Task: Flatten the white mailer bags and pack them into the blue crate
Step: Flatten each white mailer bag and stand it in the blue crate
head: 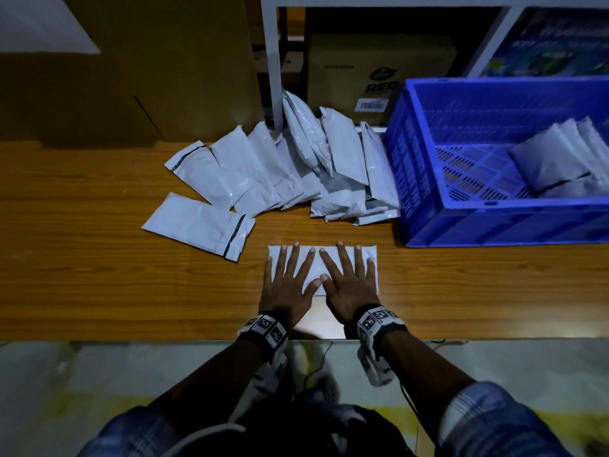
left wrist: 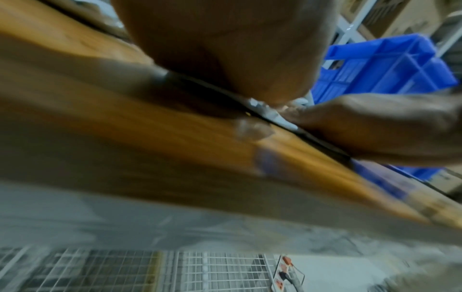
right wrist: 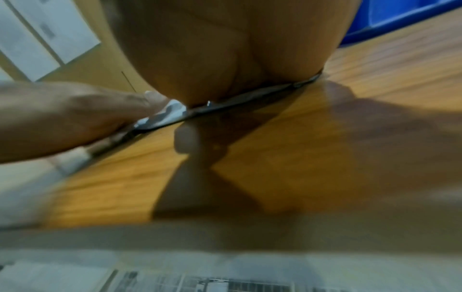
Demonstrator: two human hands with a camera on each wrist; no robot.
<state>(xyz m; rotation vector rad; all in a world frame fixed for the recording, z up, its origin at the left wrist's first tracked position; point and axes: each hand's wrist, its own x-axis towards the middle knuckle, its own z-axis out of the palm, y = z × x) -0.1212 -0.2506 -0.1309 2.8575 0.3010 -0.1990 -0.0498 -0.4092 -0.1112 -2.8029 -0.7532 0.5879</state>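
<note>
Head view, mailer pile (head: 290,169) beside blue crate (head: 494,222)

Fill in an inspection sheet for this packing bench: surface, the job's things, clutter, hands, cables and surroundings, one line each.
Surface: wood-grain laminate table, mailers spread across it.
Job's things: one flat white plastic mailer bag under both palms; pile of white mailer bags behind it; blue slotted plastic crate at right, a few packed white mailers inside.
Clutter: nothing seen.
Hands: left hand and right hand pressing flat, fingers spread.
Cables: thin dark cable below the table edge.
Surroundings: brown cardboard box inside a white shelf frame.
</note>
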